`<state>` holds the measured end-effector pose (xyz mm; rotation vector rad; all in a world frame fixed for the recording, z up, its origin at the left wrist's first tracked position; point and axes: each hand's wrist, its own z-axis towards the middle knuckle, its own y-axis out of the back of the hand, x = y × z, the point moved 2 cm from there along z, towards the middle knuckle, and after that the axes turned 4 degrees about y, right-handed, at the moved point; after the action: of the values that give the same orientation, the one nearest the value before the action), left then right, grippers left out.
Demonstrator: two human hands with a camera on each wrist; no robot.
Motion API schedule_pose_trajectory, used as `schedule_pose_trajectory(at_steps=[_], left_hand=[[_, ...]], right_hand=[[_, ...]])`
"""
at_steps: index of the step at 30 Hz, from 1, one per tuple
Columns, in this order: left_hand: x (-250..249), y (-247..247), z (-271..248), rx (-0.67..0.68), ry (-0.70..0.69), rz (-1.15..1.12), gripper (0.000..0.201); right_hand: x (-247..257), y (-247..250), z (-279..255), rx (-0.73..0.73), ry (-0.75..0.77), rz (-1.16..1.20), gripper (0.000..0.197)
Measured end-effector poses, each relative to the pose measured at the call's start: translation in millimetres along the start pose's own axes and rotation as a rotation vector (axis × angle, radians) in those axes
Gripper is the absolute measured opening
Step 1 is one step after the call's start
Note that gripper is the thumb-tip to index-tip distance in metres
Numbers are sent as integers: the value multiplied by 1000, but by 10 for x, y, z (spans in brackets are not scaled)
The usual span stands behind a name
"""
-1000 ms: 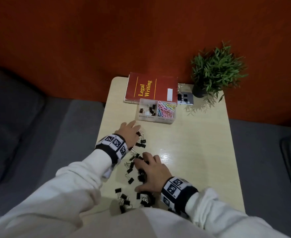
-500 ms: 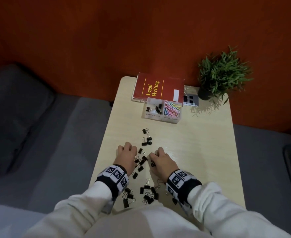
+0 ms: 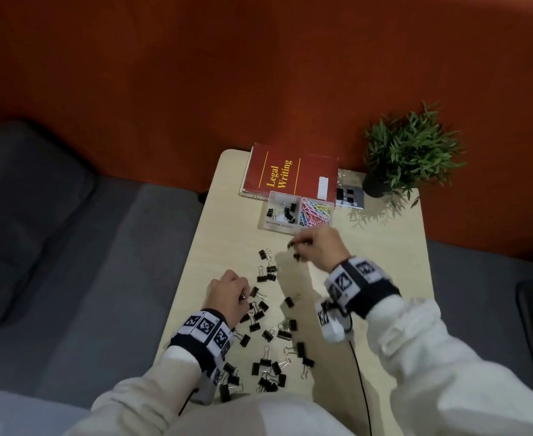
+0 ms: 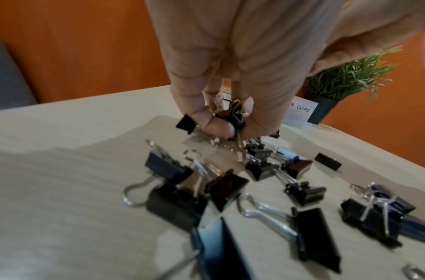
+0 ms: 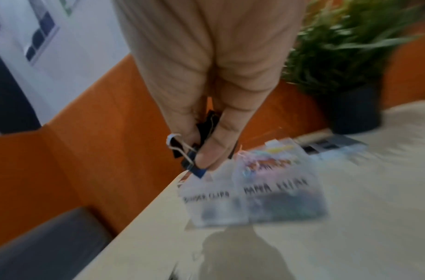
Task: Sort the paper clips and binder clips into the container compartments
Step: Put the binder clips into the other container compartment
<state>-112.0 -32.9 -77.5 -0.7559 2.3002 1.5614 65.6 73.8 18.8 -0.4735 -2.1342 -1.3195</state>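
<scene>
The right hand (image 3: 317, 248) is up in the air, just in front of the clear container (image 3: 299, 229). Its fingers pinch a few black binder clips (image 5: 201, 130). The binder clip side (image 3: 282, 210) is the left one, a little ahead and to the left of this hand. The paper clip side (image 3: 317, 210) is on the right and full of colored paper clips. So I think the right hand must go forward and a bit left to drop its clips in the correct side.

The left hand (image 3: 229, 294) is low on the desk (image 3: 384, 278), farther from the container. Its fingers are curled around a bunch of clips (image 4: 230, 115). Many more loose clips (image 3: 268, 335) lie on the desk near the person.
</scene>
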Motion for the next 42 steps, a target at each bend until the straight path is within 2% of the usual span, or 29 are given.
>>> schedule_pose_trajectory(at_steps=[3, 5, 11, 13, 16, 19, 22, 25, 29, 32, 36, 38, 41, 42], left_hand=[[-2, -20, 1, 3, 5, -17, 26], [-6, -32, 10, 4, -3, -21, 22], [-61, 19, 76, 8, -38, -37, 19], [-114, 77, 111, 5, -55, -72, 19], [-303, 256, 208, 4, -82, -129, 18], [-606, 553, 420, -26, -118, -147, 16], [-922, 821, 734, -65, -146, -137, 16], [-1204, 955, 1054, -61, -150, -14, 12], [-1470, 907, 1327, 98, -168, 356, 20], [-1544, 812, 1384, 189, -188, 520, 27], [-1551, 827, 1389, 224, -252, 618, 35], [-1533, 903, 1334, 177, -289, 564, 34], [-1425, 897, 1163, -9, -326, 396, 23], [-1360, 827, 1094, -27, -329, 353, 21]], right_hand=[[193, 172, 459, -126, 64, -82, 19], [241, 145, 745, -137, 56, -160, 19], [174, -139, 1167, 112, 52, -421, 27], [140, -160, 1170, 120, 46, -415, 34], [140, -75, 1020, -18, 88, -320, 39], [103, 58, 709, -219, 174, -215, 34], [-38, 49, 292, -276, 195, -119, 26], [-260, -122, -140, -215, 122, -21, 24], [-518, -362, -566, -130, 39, 52, 21], [-644, -485, -732, -85, 15, 37, 20], [-724, -606, -771, -7, 24, 5, 19], [-715, -644, -709, 34, 63, -32, 20], [-593, -685, -517, 96, 131, -105, 21], [-531, -706, -445, 112, 153, -122, 23]])
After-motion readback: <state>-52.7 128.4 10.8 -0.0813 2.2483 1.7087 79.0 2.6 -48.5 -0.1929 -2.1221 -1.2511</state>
